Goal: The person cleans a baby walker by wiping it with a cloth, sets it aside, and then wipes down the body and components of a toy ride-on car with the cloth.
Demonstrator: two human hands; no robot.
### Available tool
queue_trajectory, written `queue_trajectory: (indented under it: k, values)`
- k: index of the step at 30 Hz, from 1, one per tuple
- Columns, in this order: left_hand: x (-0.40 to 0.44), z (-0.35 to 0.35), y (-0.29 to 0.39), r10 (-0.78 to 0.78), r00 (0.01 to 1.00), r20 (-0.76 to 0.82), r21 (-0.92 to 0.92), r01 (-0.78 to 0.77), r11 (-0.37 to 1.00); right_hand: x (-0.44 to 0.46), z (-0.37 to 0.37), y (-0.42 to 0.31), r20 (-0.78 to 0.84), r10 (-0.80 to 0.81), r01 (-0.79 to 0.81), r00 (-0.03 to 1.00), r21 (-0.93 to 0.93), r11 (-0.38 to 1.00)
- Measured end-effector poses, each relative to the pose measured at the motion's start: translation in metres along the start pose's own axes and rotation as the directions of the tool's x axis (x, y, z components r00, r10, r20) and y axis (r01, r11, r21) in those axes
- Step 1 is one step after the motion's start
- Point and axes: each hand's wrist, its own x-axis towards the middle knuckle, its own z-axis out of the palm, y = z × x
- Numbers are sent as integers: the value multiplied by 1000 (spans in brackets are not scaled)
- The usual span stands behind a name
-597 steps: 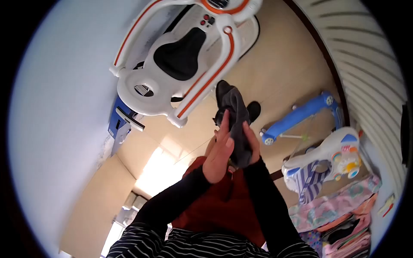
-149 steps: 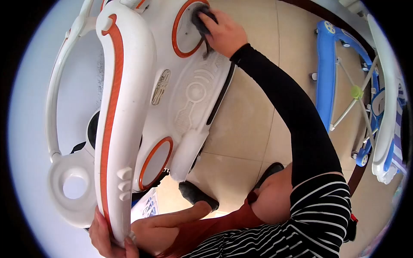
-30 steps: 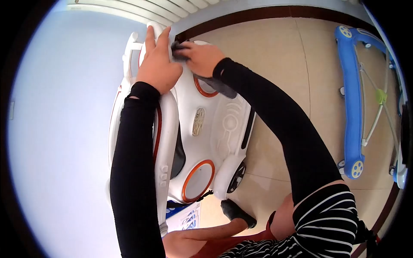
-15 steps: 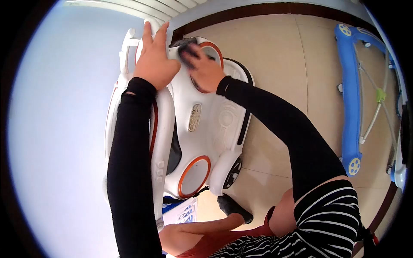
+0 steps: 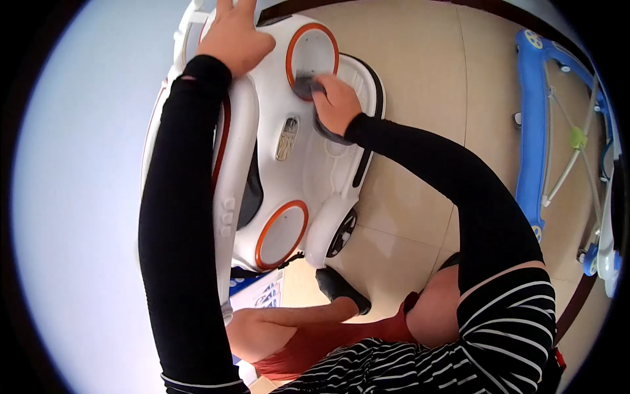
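A white ride-on toy car [image 5: 266, 177] stands against the wall side, with two round lights ringed in orange. My right hand [image 5: 338, 105] is closed on a dark grey cloth [image 5: 304, 87], pressed at the near edge of the far round light [image 5: 315, 49]. Part of the cloth also hangs below the palm. My left hand [image 5: 235, 39] lies on the car's white upper body, its fingers stretched out and their tips cut off by the top of the view. Between the lights sits an oblong badge [image 5: 287, 139]. The near round light [image 5: 282, 236] is untouched by either hand.
A blue wheeled frame [image 5: 530, 125] with metal struts stands on the tiled floor [image 5: 420, 164] at the right. My foot in a dark sock [image 5: 341, 289] is close to the car's black wheel [image 5: 342, 233]. A printed panel [image 5: 266, 292] lies below the car.
My right hand has moved the cloth from the far light's left side to its near edge. My left hand stays on the body. The view has shifted, so the car appears higher and further left.
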Motion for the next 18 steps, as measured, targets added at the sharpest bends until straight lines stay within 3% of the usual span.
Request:
queue_trajectory:
  k: [1,2,5,6,8,10,13,14,16,18]
  values:
    - [3,-26,31,-175,973,151,-76,188,979,8,4,-15,-61,-69,71,996,23,997]
    - [4,-33,37,-194,963,187,-82,212,974,11,12,-28,-125,-137,143,983,42,989]
    - [6,-42,44,-228,939,258,-98,260,960,-4,42,-51,-54,-184,179,981,-82,980]
    - [7,-43,46,-235,934,270,-99,269,958,-19,49,-59,58,-55,61,997,-109,992]
    - [8,-45,49,-245,922,298,-103,286,953,-51,81,-46,153,-264,283,952,-115,952]
    - [8,-47,52,-262,910,323,-108,310,945,-85,95,-58,260,-319,323,911,30,946]
    - [5,-45,50,-263,910,320,-104,309,945,-82,67,-68,539,-400,456,741,33,890]
    - [3,-45,49,-268,909,319,-102,314,944,-67,64,-56,504,-454,538,735,-24,843]
    - [4,-44,49,-252,921,297,-98,292,951,-43,60,-40,391,-335,452,857,-261,853]
    - [4,-45,51,-250,925,286,-106,290,951,-21,46,-35,340,-370,447,865,-185,875]
